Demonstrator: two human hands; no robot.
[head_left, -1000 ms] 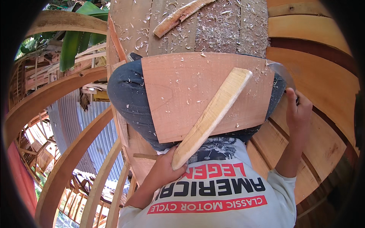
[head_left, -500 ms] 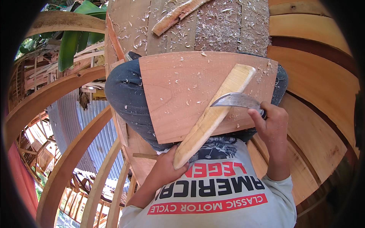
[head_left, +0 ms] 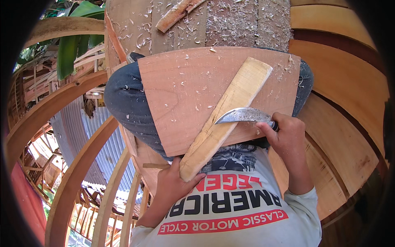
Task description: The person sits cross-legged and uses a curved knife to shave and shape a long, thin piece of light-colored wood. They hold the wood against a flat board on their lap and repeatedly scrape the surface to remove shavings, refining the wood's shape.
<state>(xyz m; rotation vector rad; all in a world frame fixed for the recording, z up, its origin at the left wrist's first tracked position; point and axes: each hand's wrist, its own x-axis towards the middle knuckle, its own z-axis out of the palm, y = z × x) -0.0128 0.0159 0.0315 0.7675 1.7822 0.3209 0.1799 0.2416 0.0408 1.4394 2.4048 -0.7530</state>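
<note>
A long pale piece of wood [head_left: 242, 84] lies slanted across a flat reddish board [head_left: 177, 94] on my lap. Its near end is gripped by my left hand [head_left: 175, 183], with the thumb showing at one side and most fingers hidden beneath. My right hand [head_left: 288, 133] is closed round the dark handle of a curved knife [head_left: 247, 115]. The blade points left and lies across the middle of the wood; its tip is at a dark crack line in the upper face. Small shavings dot the board.
Curly shavings [head_left: 230, 24] cover the plank floor ahead, where a rough bark-edged strip [head_left: 177, 16] lies. Curved wooden ribs [head_left: 78, 164] stand on the left, with corrugated metal sheeting [head_left: 103, 140] beyond. Curved planks [head_left: 341, 136] form the right side.
The knife has come nearer to me and left along the wood. The wood has rolled a little, showing more of its cracked face, and its near end has shifted left with my left hand.
</note>
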